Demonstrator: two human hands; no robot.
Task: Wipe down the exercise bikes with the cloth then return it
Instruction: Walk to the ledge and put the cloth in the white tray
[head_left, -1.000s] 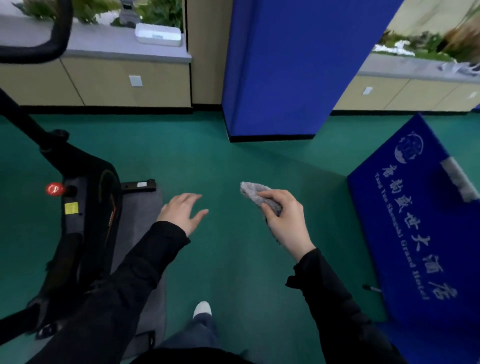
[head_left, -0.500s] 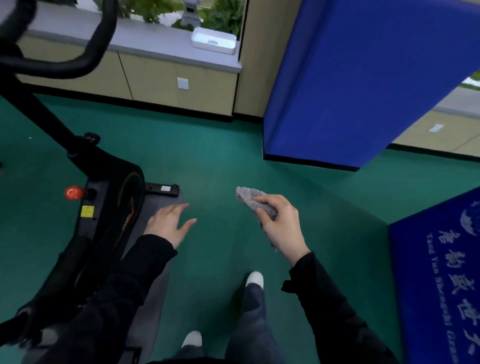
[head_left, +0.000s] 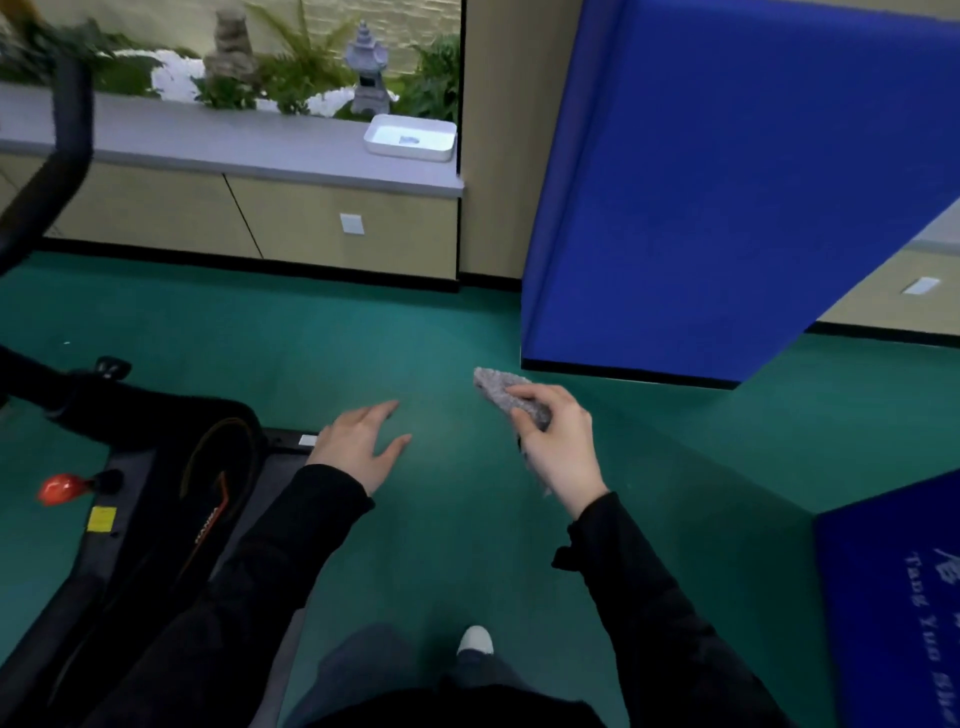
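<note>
One bike only in view: exercise bike (head_left: 156, 493), black, filling the lower left of the frame, well apart from the cloth. Looks like a carrying stretch, toward either another bike or the put-back; cannot tell which. Right hand (head_left: 558, 447) at centre right, thumb and curled fingers pinching the grey cloth (head_left: 501, 392), bunched, one corner poking toward the upper left and a loose tail hanging below the palm. Left hand (head_left: 358, 447) at centre, flat and relaxed, fingers spread, grasping nothing, overlapping the bike's front bar in the picture.

To do it well: gather that loose tail into the palm, hold the wad firm, and refold to a fresh face before any further wiping. If returning it, aim for the white tray (head_left: 410, 136) on the grey ledge (head_left: 208, 140), upper centre; a likely home, though only a guess.

Around, big to small:
- Tall blue padded panel (head_left: 727, 182) across the upper right, jutting into the way ahead, so pass left of its corner.
- Green floor (head_left: 363, 338) between bike and panel.
- Second blue mat (head_left: 893, 597) with white lettering at the lower right edge.
- Black handlebar (head_left: 62, 156), blurred, at upper left.
- Red knob (head_left: 60, 487) at far left, a likely snag for a sleeve.
</note>
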